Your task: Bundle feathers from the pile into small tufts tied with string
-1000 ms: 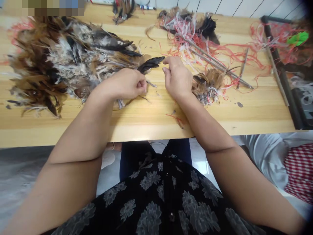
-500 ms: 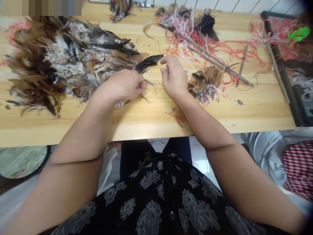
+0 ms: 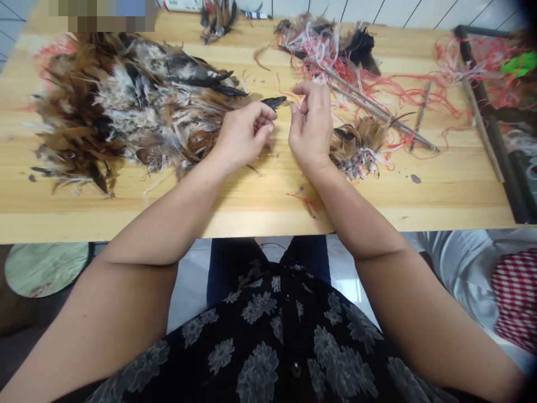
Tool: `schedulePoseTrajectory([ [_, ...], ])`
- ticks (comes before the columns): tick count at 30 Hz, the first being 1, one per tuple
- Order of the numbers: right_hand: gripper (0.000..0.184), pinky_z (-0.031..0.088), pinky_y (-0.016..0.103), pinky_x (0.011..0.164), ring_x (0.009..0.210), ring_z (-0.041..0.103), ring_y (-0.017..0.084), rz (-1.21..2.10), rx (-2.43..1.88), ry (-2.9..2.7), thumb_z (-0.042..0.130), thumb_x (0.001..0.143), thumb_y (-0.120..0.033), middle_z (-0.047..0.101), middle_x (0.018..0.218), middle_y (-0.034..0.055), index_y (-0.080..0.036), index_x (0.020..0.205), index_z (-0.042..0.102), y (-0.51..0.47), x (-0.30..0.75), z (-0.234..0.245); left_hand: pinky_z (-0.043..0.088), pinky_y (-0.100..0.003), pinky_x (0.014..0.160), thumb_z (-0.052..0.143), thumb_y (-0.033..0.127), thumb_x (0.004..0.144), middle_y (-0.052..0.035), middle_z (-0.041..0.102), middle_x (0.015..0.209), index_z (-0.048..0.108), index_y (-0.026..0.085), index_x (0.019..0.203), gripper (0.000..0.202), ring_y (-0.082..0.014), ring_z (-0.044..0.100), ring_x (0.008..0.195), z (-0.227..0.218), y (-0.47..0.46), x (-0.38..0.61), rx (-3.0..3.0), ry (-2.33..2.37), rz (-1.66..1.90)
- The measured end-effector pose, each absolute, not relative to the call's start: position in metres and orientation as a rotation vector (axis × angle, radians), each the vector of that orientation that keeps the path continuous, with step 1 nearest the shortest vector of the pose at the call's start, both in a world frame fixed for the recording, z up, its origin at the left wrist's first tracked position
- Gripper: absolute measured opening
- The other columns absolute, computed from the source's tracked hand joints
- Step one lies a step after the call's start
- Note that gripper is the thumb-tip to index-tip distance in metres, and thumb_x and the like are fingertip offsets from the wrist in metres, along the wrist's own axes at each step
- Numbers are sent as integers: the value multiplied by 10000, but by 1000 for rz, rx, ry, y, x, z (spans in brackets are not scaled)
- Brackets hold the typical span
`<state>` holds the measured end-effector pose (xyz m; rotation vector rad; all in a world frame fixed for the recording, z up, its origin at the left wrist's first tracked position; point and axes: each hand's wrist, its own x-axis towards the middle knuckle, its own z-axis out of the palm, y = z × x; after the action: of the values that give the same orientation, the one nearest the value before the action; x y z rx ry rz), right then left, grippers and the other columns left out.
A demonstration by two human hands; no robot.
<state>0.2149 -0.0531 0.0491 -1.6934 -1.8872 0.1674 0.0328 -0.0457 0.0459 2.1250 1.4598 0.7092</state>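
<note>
Facing each other over the wooden table (image 3: pixel 251 210), left hand (image 3: pixel 245 134) and right hand (image 3: pixel 312 123) are near but apart. Left: fingers curled, thumb towards index; can't tell if anything thin is pinched. Right: fingers bent, visible gap between index and thumb; can't tell whether the other fingers hold anything. Black feather (image 3: pixel 274 102) pokes out past the left hand's fingers, tip pointing at the right thumb; its base is hidden. Big feather pile (image 3: pixel 146 106), brown, white and black, lies left of the left hand, partly behind it. Brown feather bundle (image 3: pixel 364 140) is just beside the right wrist, pale fluffy ends towards the person. Beyond the right hand: feather clump (image 3: pixel 314 45) tangled in red and white string, two long sticks (image 3: pixel 386 115) running diagonally out from it, short stick (image 3: pixel 420 117) by their far end. Dark-framed tray (image 3: pixel 489 106) on the right has more string inside. Red string scraps (image 3: pixel 308 204) near the front edge.
</note>
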Motion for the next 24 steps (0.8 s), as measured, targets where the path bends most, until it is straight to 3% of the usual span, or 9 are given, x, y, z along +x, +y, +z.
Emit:
schedulePoseTrajectory([
  [5,492,664,434,1093,1341,721,284,231,-1616,-1864,399,1080,-157,693,1502,170,-227,1479,678,-53,215,47,544,-377,1052,607,343,1090,-53,779,1321,760,174,1278,295,-205,671,1081,68,-38,0,2176,1805,789],
  [10,481,647,446,1097,1297,731,287,270,-1621,-1905,434,1057,-128,698,1482,162,-235,1461,672,-53,212,43,512,-375,1012,598,400,1087,-23,823,1096,833,183,1172,332,-225,632,980,90,-36,-25,2277,1931,426],
  [15,437,615,410,1137,1321,712,262,299,-1630,-1975,447,1076,-132,698,1493,137,-269,1436,655,-55,208,44,528,-418,962,611,416,1043,-105,850,1143,861,189,1139,351,-304,696,1037,89,-40,-16,2345,1920,12],
  [20,418,594,385,1145,1312,721,263,299,-1643,-2025,457,1100,-147,704,1442,138,-244,1461,645,-57,207,48,545,-445,1031,600,394,1064,-146,833,1165,866,138,1189,389,-332,714,1088,98,-45,-16,2313,2029,76],
  [24,419,611,394,1117,1321,715,273,299,-1659,-2043,457,1100,-149,711,1421,135,-282,1447,652,-58,205,49,543,-462,961,623,457,1038,-102,765,912,845,184,1007,354,-302,659,911,112,-50,-33,2329,1995,40],
])
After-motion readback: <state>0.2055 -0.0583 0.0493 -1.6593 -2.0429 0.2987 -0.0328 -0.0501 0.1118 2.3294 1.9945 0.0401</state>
